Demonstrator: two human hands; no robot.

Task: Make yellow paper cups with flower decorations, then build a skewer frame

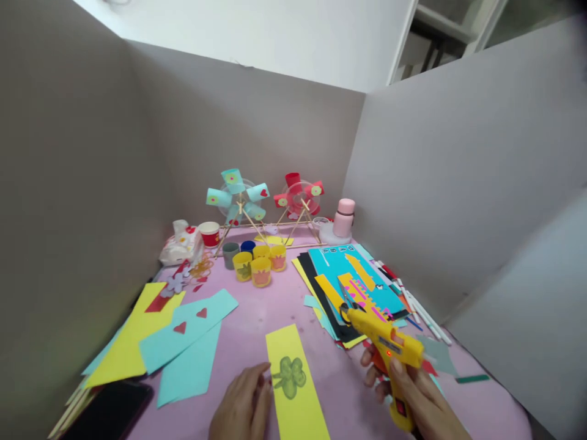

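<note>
In my right hand [415, 391] is a yellow hot glue gun [383, 336] with a lit red light, its nozzle pointing away to the left. My fingers are wrapped round its handle. A yellow paper strip [300, 406] lies flat in front of me, bearing a green clover shape [290, 377]. My left hand [243, 400] rests at the strip's left edge with its fingers stretched forward and nothing held. Under the gun's nozzle, scissors [351, 299] lie on a stack of coloured sheets [316, 269].
Several paper cups of rolled yellow card [261, 272] stand mid-table. Behind them are a light blue paper wheel [241, 198] and a red one [300, 195]. Light blue sheets [192, 333] and a phone [110, 412] lie left. A pink bottle [343, 219] stands back right; grey partitions enclose the table.
</note>
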